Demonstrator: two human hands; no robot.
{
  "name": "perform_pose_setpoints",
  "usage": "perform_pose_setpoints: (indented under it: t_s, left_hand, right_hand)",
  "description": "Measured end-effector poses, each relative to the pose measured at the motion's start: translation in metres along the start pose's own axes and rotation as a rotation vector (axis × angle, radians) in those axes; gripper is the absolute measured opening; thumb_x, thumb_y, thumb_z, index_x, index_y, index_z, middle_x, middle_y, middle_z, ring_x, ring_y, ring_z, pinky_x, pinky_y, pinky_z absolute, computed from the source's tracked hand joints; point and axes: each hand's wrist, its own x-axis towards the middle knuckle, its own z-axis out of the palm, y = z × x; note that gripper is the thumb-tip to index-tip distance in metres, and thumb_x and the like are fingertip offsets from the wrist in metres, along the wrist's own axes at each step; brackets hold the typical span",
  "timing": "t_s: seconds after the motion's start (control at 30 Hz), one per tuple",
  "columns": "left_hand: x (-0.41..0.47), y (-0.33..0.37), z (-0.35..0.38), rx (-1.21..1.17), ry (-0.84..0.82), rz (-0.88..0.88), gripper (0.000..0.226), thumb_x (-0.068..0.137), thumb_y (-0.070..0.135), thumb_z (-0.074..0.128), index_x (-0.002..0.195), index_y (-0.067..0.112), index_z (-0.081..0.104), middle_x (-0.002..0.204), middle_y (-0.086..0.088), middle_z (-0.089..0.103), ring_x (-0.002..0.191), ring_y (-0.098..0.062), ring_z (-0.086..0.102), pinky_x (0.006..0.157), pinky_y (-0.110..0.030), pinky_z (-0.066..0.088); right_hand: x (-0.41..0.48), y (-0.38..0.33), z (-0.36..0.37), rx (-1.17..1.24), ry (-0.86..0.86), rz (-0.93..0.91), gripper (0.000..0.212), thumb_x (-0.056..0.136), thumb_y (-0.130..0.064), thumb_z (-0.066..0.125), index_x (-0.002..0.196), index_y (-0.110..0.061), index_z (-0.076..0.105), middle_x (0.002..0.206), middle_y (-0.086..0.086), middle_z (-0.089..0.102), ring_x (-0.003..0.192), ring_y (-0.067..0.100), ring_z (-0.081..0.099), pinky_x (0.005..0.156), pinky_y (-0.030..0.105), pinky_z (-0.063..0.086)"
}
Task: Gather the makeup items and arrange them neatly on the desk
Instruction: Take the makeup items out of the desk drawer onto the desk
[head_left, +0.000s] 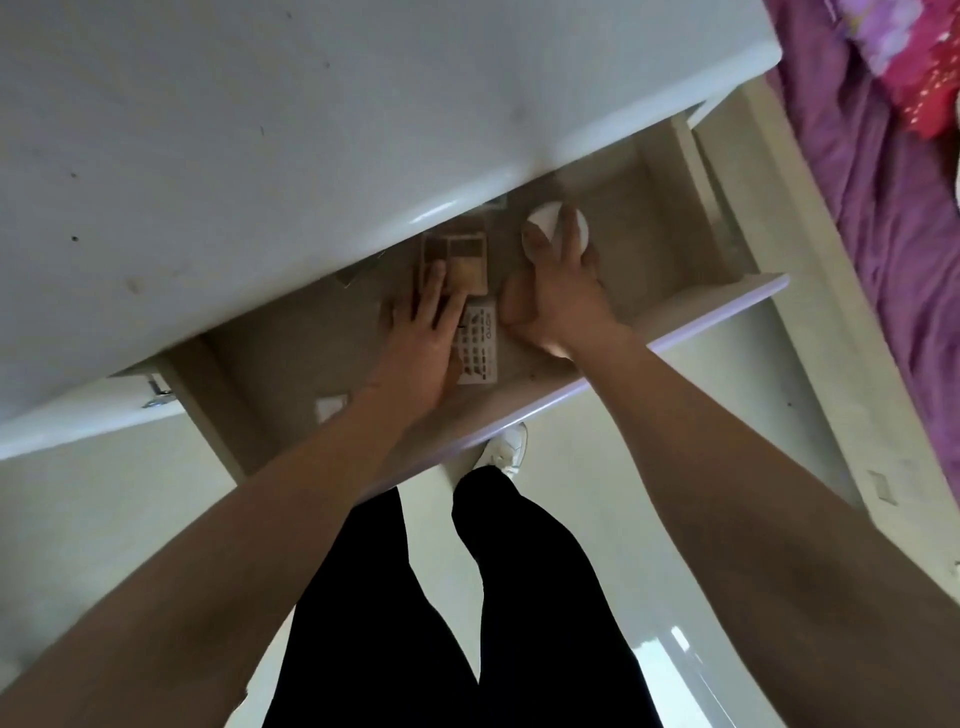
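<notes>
Gathering from the drawer (701, 323), right hand (561, 293) fingers curled round the jar (544, 217), left hand (423, 330) fingers flat on the palette (465, 254); next, grip palette, lift both onto table (260, 156).

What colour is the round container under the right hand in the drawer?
White; the head view shows the round container under the right hand.

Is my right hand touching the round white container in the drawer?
Touching: the head view shows the right hand curled over the top of the round white container.
</notes>
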Motion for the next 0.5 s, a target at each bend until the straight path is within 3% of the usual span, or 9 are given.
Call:
perform_pose_setpoints:
  t_s: [0.1,0.23,0.37,0.5]
  left_hand:
    - [-0.008,0.004,0.0,-0.006,0.04,-0.062,0.079,0.076,0.017,0.072,0.147,0.014,0.038,0.151,-0.02,0.037,0.123,-0.051,0.045,0.092,-0.06,0.044]
    - [0.001,0.002,-0.012,0.023,0.063,-0.072,0.076,0.074,0.014,0.072,0.144,0.012,0.042,0.139,-0.021,0.046,0.111,-0.048,0.052,0.085,-0.053,0.047]
    - [0.012,0.001,-0.02,0.067,0.007,-0.09,0.074,0.077,0.014,0.07,0.144,0.016,0.041,0.14,-0.02,0.042,0.107,-0.046,0.053,0.083,-0.051,0.049]
    - [0.009,0.0,-0.019,0.057,0.068,-0.071,0.05,0.075,0.011,0.068,0.124,0.013,0.058,0.129,-0.023,0.053,0.094,-0.045,0.058,0.074,-0.049,0.051]
  right_hand:
    - [-0.014,-0.005,0.011,-0.064,-0.016,-0.016,0.074,0.088,-0.039,0.061,0.149,-0.03,0.02,0.162,0.011,-0.012,0.139,0.05,0.021,0.103,0.057,0.043]
    - [-0.004,-0.008,0.012,-0.262,-0.028,0.023,0.096,0.079,-0.041,0.071,0.152,-0.033,0.009,0.159,0.014,-0.003,0.144,0.053,-0.002,0.104,0.063,0.038]
    - [0.004,-0.007,0.012,-0.281,-0.088,-0.024,0.097,0.079,-0.039,0.071,0.152,-0.04,0.006,0.16,0.01,-0.014,0.144,0.054,-0.007,0.1,0.064,0.041]
    - [-0.004,-0.009,0.012,-0.322,-0.099,-0.064,0.101,0.07,-0.033,0.082,0.146,-0.039,0.017,0.159,0.011,-0.017,0.143,0.055,0.004,0.098,0.06,0.045]
